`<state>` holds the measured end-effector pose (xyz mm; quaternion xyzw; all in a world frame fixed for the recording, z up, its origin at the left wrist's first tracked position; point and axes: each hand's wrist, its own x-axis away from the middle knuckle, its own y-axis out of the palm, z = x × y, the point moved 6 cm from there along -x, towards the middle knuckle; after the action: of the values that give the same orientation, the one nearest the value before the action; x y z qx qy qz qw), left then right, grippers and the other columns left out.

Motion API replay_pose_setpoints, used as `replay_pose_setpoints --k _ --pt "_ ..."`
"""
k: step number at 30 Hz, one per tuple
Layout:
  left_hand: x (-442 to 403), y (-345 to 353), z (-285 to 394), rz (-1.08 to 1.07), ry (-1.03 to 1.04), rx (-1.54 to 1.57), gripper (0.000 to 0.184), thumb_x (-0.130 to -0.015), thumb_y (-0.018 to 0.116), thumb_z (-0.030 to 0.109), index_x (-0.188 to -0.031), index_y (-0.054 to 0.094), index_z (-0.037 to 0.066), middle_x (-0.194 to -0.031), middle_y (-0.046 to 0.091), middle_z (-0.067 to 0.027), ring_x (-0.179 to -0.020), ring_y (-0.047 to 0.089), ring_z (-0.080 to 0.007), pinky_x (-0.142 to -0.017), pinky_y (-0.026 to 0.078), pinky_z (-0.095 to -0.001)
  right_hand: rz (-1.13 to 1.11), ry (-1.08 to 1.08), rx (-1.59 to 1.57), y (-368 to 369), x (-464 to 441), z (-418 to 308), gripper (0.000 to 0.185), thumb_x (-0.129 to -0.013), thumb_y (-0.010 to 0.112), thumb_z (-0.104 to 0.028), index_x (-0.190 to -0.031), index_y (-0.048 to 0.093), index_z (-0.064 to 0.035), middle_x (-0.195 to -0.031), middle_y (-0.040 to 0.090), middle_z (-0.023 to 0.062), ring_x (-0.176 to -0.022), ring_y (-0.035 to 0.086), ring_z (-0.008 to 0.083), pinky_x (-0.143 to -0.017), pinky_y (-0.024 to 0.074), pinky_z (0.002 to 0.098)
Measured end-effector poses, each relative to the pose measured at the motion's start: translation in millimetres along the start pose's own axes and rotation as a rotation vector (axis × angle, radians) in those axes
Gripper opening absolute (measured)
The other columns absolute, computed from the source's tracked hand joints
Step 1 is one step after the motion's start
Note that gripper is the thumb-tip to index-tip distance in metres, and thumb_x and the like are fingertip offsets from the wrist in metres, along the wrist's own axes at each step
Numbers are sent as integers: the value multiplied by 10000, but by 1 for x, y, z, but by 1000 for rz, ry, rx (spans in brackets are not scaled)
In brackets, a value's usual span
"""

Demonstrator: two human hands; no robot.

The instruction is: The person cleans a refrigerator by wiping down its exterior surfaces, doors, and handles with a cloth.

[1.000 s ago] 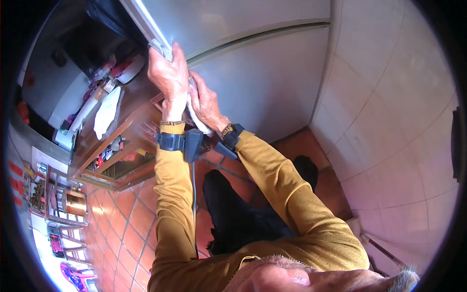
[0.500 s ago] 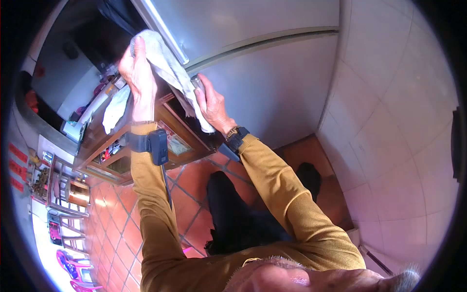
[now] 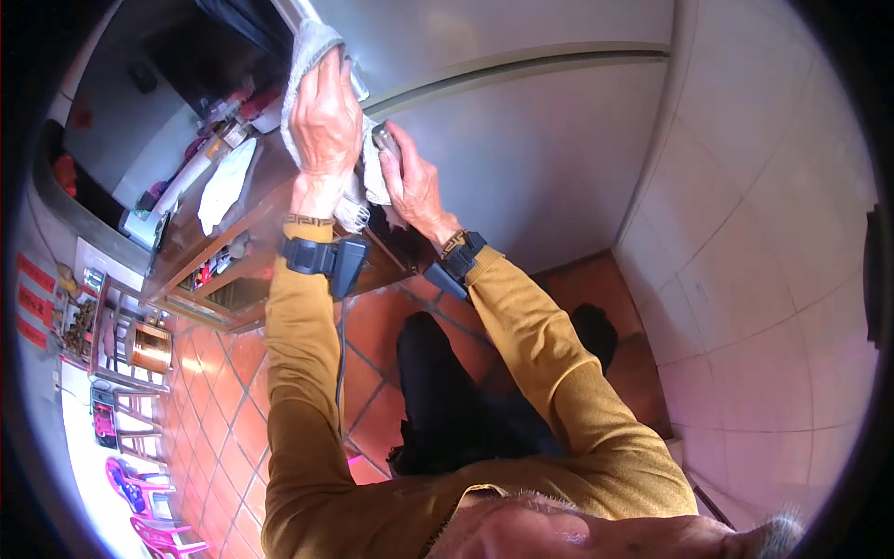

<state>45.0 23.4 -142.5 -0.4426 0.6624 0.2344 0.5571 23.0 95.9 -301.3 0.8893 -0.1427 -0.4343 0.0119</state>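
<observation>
My left hand point(image 3: 326, 126) is closed on a whitish cloth point(image 3: 317, 42), which it presses against the long handle at the left edge of the upper refrigerator door point(image 3: 521, 28). The cloth's fringed end hangs below, between my two hands. My right hand point(image 3: 416, 186) is closed around a small shiny grey piece point(image 3: 383, 138) by the lower door point(image 3: 531, 158). Whether that piece is loose or fixed to the door I cannot tell. The cloth lies close against the right thumb.
A wooden cabinet point(image 3: 265, 219) with a white cloth or paper point(image 3: 226, 186) on top stands at the left. Farther left are wooden chairs point(image 3: 140, 410) and pink plastic stools point(image 3: 140, 489). A tiled wall point(image 3: 745, 233) is at the right, red floor tiles point(image 3: 363, 345) below.
My left hand has moved right, nearer the door handle, and turned so its back faces me. The cloth is now bunched and its lower end has drawn up. My right hand keeps its grip.
</observation>
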Motion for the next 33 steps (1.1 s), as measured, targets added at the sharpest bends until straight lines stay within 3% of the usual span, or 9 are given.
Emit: replay_pose_setpoints --k 3,8,11,17,23,26,29,32,33 --pt "-23 1 -11 4 160 -121 254 -954 558 106 -1183 613 10 -977 668 -179 -871 660 -361 -720 544 -426 4 27 -4 1 0 1 433 -963 556 -129 -1373 444 -47 -1092 640 278 -985 656 422 -799 537 430" --pt "-64 -2 -11 105 171 -194 246 -961 559 127 -1164 649 22 -1047 682 -195 -928 675 -359 -804 552 -402 -40 87 11 0 2 6 464 -924 544 -73 -1375 438 -52 -1059 648 266 -966 670 404 -819 534 409" --pt "-26 6 -9 -152 21 -167 253 -947 560 101 -1182 636 46 -1017 679 -185 -898 680 -346 -770 559 -406 -9 -19 -3 0 -1 1 483 -918 550 -84 -1387 435 -71 -1064 650 259 -978 675 384 -822 531 396" --pt "-53 -14 -1 -208 300 -284 262 -884 558 39 -1141 604 55 -965 663 -187 -881 678 -349 -758 560 -422 20 -88 45 0 3 0 437 -975 543 -132 -1391 433 -53 -1088 657 246 -992 674 389 -822 540 402" --pt "-111 -25 -23 -280 399 -358 264 -983 481 145 -1209 587 60 -1028 682 -195 -873 698 -346 -717 584 -418 34 -111 56 -2 -1 -2 443 -940 604 -116 -1352 460 -43 -1128 648 243 -965 659 425 -782 571 439" --pt "-50 -10 -20 -600 223 -471 285 -932 522 107 -1201 607 71 -1071 671 -198 -948 686 -348 -813 556 -446 52 -143 58 -3 -1 -7 412 -963 576 -119 -1353 470 -39 -1066 664 250 -947 676 408 -782 560 413" --pt "-32 -23 17 -322 511 -367 272 -838 589 64 -1095 680 74 -1014 697 -115 -1076 628 -311 -984 460 -427 46 -128 94 -2 -1 -4 443 -940 602 -134 -1351 462 -47 -1128 648 241 -938 659 428 -760 575 440" --pt "-63 -11 -26 -555 247 -415 298 -905 566 90 -1198 613 74 -1060 673 -185 -938 683 -343 -797 561 -425 60 -148 64 -3 -1 -3 443 -943 598 -146 -1353 460 -51 -1135 646 238 -930 657 431 -754 574 440" --pt "-87 -18 -36 -424 318 -381 288 -939 545 116 -1222 594 84 -1039 676 -187 -894 693 -341 -741 577 -420 29 -115 89 -1 -1 0 463 -941 605 -154 -1366 450 -53 -1170 633 238 -947 663 417 -758 574 433"
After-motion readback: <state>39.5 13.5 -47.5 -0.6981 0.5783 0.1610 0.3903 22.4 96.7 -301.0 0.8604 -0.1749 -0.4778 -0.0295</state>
